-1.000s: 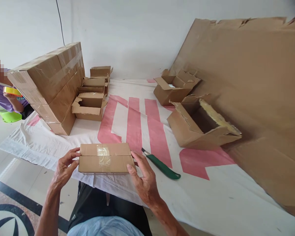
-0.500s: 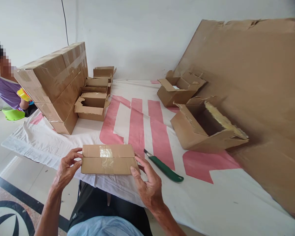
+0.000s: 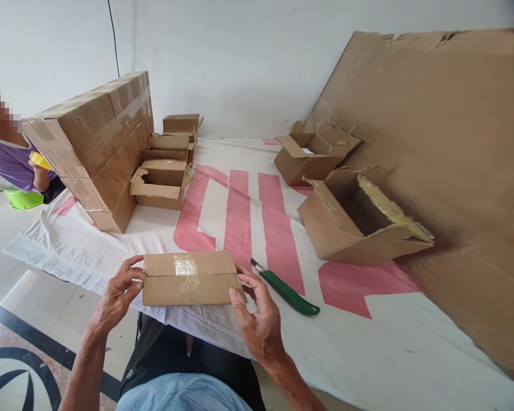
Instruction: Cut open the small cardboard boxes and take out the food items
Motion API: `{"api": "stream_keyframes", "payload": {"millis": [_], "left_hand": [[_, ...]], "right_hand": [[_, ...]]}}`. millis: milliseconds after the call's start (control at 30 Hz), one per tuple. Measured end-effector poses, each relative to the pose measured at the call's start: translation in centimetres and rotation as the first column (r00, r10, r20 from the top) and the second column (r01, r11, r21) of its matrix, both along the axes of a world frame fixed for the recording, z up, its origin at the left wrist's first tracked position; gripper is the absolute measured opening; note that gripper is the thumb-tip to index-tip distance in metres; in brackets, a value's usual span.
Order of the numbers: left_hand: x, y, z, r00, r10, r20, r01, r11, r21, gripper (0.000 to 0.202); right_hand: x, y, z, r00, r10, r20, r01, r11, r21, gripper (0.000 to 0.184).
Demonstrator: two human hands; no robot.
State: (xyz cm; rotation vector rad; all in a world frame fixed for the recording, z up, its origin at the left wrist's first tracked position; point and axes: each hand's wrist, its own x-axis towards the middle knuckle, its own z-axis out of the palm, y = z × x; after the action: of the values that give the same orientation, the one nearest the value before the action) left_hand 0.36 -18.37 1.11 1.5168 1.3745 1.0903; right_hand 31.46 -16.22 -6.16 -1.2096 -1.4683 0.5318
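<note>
A small closed cardboard box [image 3: 163, 290] lies at the front edge of the cloth-covered table, a strip of clear tape across its middle seam. My left hand [image 3: 119, 292] grips its left end with bent fingers. At the right end, my right hand [image 3: 259, 317] has its thumb on the near corner and its fingers round the far side. Just right of the box is a green-handled knife [image 3: 289, 294], its short dark blade pointing toward the box's far side. Neither hand touches the knife.
Taped cardboard boxes [image 3: 98, 142] are stacked at the left, with several small open boxes [image 3: 158, 200] beside them. Two open boxes [image 3: 334, 220] stand at the right before a large leaning cardboard sheet [image 3: 454, 142]. A person in a purple top [image 3: 8, 162] is at far left.
Both hands keep hold of the cardboard box, which has barely shifted. The person at far left has moved slightly left and down.
</note>
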Motion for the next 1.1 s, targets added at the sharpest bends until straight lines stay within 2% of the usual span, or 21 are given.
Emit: {"api": "stream_keyframes", "payload": {"millis": [333, 500, 633, 833, 967, 1100], "left_hand": [[1.5, 0.4, 0.2, 0.98, 0.161, -0.118, -0.162, 0.987, 0.005, 0.02], [2.1, 0.3, 0.3, 0.964, 0.239, -0.117, -0.24, 0.971, 0.004, 0.018], [2.1, 0.1, 0.6, 0.983, 0.159, -0.096, -0.157, 0.987, 0.028, 0.023], [1.3, 0.0, 0.6, 0.977, -0.009, -0.214, 0.017, 0.999, 0.035, 0.038], [1.8, -0.2, 0.2, 0.976, 0.048, -0.212, -0.037, 0.998, 0.059, 0.045], [2.2, -0.1, -0.4, 0.986, 0.108, -0.128, -0.104, 0.994, 0.041, 0.046]], "right_hand": [[0.0, 0.2, 0.2, 1.0, 0.004, -0.015, -0.004, 0.999, -0.045, 0.023], [0.0, 0.4, 0.4, 1.0, 0.02, -0.019, -0.021, 0.999, -0.041, 0.025], [0.0, 0.2, 0.0, 1.0, -0.003, -0.014, 0.002, 0.999, -0.032, 0.025], [-0.1, 0.0, -0.3, 1.0, -0.03, -0.001, 0.03, 0.999, -0.041, 0.028], [-0.2, 0.0, -0.1, 0.999, -0.038, -0.014, 0.037, 0.997, -0.068, 0.03], [-0.1, 0.1, 0.0, 0.999, -0.051, -0.011, 0.05, 0.996, -0.078, 0.032]]}}
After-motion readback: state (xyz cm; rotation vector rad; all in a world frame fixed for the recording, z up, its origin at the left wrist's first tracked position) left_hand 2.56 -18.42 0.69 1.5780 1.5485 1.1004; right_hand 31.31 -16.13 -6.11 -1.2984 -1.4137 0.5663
